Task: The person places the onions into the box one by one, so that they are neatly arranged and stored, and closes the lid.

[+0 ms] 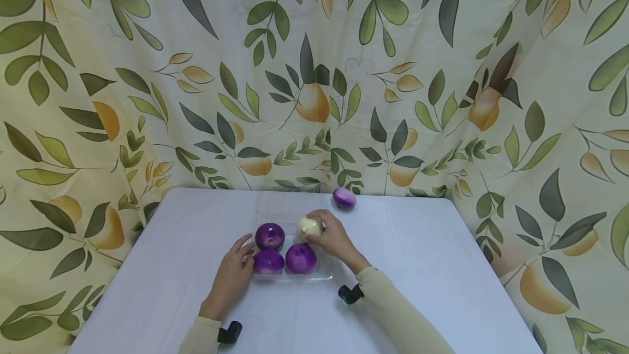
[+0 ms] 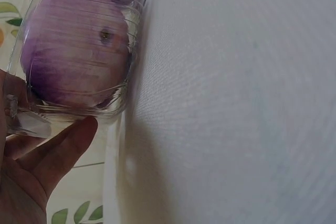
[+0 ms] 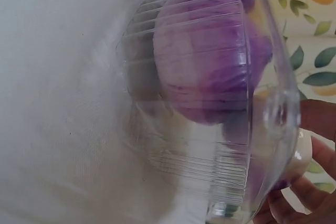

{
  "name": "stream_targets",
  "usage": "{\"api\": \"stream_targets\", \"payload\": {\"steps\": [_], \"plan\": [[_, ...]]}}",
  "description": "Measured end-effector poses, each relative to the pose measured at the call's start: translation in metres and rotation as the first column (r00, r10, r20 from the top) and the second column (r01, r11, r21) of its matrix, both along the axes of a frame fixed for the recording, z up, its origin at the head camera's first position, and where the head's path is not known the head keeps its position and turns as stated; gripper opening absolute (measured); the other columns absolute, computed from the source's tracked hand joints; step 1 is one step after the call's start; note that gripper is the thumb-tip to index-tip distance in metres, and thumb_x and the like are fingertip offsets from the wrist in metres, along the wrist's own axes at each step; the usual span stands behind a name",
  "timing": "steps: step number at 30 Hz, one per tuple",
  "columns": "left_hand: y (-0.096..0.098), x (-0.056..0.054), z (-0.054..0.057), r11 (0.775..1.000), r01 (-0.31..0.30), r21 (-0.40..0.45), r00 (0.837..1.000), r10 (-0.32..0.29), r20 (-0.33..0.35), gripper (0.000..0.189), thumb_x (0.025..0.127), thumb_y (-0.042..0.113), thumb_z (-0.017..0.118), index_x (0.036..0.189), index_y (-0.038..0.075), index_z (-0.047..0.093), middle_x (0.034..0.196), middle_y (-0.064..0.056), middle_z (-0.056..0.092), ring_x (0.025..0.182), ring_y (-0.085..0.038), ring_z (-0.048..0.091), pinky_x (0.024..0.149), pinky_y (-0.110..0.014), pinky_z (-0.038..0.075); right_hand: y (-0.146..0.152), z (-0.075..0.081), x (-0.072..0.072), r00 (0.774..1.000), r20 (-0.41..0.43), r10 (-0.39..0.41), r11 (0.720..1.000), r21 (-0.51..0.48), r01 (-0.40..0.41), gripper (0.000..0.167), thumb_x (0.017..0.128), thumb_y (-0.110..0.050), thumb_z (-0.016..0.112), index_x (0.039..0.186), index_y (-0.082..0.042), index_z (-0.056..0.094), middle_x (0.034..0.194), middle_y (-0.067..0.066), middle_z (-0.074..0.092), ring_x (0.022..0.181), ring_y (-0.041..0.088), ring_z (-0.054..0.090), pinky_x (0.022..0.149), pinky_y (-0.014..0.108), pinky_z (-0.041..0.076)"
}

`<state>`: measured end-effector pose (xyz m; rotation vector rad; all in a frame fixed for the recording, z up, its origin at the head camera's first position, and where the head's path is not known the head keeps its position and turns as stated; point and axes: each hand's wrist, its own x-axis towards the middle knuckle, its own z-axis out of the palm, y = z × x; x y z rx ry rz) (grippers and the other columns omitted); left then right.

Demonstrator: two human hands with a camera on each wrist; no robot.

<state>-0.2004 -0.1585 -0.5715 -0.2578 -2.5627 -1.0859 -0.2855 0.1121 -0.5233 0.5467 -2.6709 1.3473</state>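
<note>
A leaf-and-fruit curtain [image 1: 304,15] backs a white table [image 1: 417,266]. The right hand [image 1: 335,236] grips a pale onion [image 1: 308,227] at the clear container's [image 1: 321,277] far right corner, squaring off three purple onions [image 1: 301,259]. The left hand [image 1: 233,272], fingers loosely extended, touches its left side, probably steadying it; another purple onion [image 1: 344,198] lies beyond.

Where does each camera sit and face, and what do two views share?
Head: on the head, facing forward and down at clear plastic container; left hand, right hand, sleeves show.
Left wrist: worn there, facing a purple onion; left hand partly shows.
Right wrist: worn there, facing container's side; right hand partly shows.
Wrist views share the container.
</note>
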Motion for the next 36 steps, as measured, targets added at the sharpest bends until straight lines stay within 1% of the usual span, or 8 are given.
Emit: {"api": "stream_targets", "payload": {"steps": [4, 9, 16, 21, 24, 28, 31, 36], "plan": [[-0.0001, 0.0003, 0.0, 1.0, -0.006, -0.009, 1.0, 0.006, 0.001, 0.033, 0.09, 0.0, 0.059, 0.122, -0.004, 0.066, 0.143, -0.01, 0.055, 0.104, -0.024, 0.07, 0.079, -0.034, 0.061, -0.0022, 0.0004, -0.0015, 1.0, -0.005, 0.017, 0.998, 0.065, -0.016, 0.052, 0.068, -0.01, 0.087, 0.116, -0.011, 0.065, 0.127, 0.01, 0.063, 0.122, 0.029, 0.058, 0.103, 0.046, 0.048], [-0.0001, 0.0007, -0.0009, 1.0, -0.005, -0.005, 1.0, 0.005, 0.002, 0.033, 0.09, 0.0, 0.059, 0.121, -0.004, 0.066, 0.143, -0.01, 0.054, 0.104, -0.024, 0.07, 0.08, -0.033, 0.061, -0.0038, 0.0015, -0.0016, 0.999, 0.012, 0.051, 0.992, 0.112, -0.052, 0.055, 0.07, -0.012, 0.086, 0.12, -0.01, 0.063, 0.128, 0.009, 0.063, 0.121, 0.028, 0.059, 0.102, 0.045, 0.05], [-0.001, 0.0009, -0.0017, 1.0, -0.001, 0.004, 1.0, 0.001, 0.0, 0.033, 0.089, -0.001, 0.058, 0.121, -0.004, 0.066, 0.142, -0.011, 0.054, 0.104, -0.025, 0.07, 0.08, -0.033, 0.061, -0.0057, 0.003, -0.0001, 0.998, 0.008, 0.057, 0.991, 0.123, -0.057, 0.053, 0.072, -0.014, 0.086, 0.12, -0.012, 0.064, 0.128, 0.008, 0.063, 0.12, 0.028, 0.059, 0.1, 0.045, 0.051], [-0.001, 0.0002, -0.0032, 1.0, 0.001, 0.01, 1.0, -0.001, 0.003, 0.033, 0.09, 0.0, 0.058, 0.122, -0.004, 0.065, 0.143, -0.011, 0.054, 0.105, -0.025, 0.07, 0.08, -0.033, 0.061, -0.0057, 0.0038, 0.0, 0.996, -0.011, 0.084, 0.987, 0.135, -0.081, 0.043, 0.079, -0.019, 0.08, 0.12, -0.012, 0.065, 0.129, 0.008, 0.062, 0.121, 0.027, 0.059, 0.099, 0.043, 0.052], [-0.0009, -0.0002, -0.0042, 1.0, 0.002, 0.01, 1.0, -0.002, 0.004, 0.033, 0.09, 0.0, 0.059, 0.122, -0.004, 0.065, 0.143, -0.011, 0.054, 0.105, -0.026, 0.07, 0.08, -0.032, 0.061, -0.0051, 0.0035, 0.0003, 0.996, -0.005, 0.087, 0.989, 0.121, -0.086, 0.044, 0.082, -0.019, 0.076, 0.123, -0.01, 0.064, 0.129, 0.01, 0.061, 0.117, 0.027, 0.06, 0.093, 0.042, 0.055], [-0.0011, -0.0003, -0.0039, 1.0, 0.002, 0.013, 1.0, -0.002, 0.004, 0.033, 0.09, 0.0, 0.058, 0.122, -0.004, 0.065, 0.143, -0.011, 0.054, 0.105, -0.026, 0.07, 0.08, -0.031, 0.061, -0.0054, 0.0018, -0.0001, 0.997, 0.012, 0.07, 0.993, 0.097, -0.071, 0.05, 0.08, -0.019, 0.079, 0.126, -0.009, 0.062, 0.127, 0.011, 0.062, 0.11, 0.026, 0.062, 0.089, 0.04, 0.057], [-0.001, 0.0002, -0.0026, 1.0, 0.005, 0.014, 1.0, -0.005, 0.007, 0.033, 0.09, 0.0, 0.058, 0.122, -0.004, 0.065, 0.143, -0.012, 0.053, 0.105, -0.026, 0.069, 0.08, -0.032, 0.061, -0.0066, 0.0006, -0.0004, 0.998, 0.03, 0.061, 0.994, 0.09, -0.063, 0.05, 0.078, -0.018, 0.081, 0.124, -0.009, 0.063, 0.126, 0.011, 0.064, 0.107, 0.026, 0.063, 0.089, 0.04, 0.057], [-0.0009, 0.0006, -0.0005, 1.0, 0.008, 0.005, 1.0, -0.008, 0.007, 0.033, 0.09, -0.001, 0.058, 0.123, -0.004, 0.065, 0.143, -0.013, 0.053, 0.105, -0.027, 0.069, 0.081, -0.034, 0.061, -0.0087, -0.0007, -0.0003, 0.997, 0.043, 0.057, 0.992, 0.107, -0.061, 0.049, 0.076, -0.017, 0.083, 0.121, -0.01, 0.064, 0.123, 0.011, 0.066, 0.101, 0.026, 0.064, 0.085, 0.04, 0.057]]}}
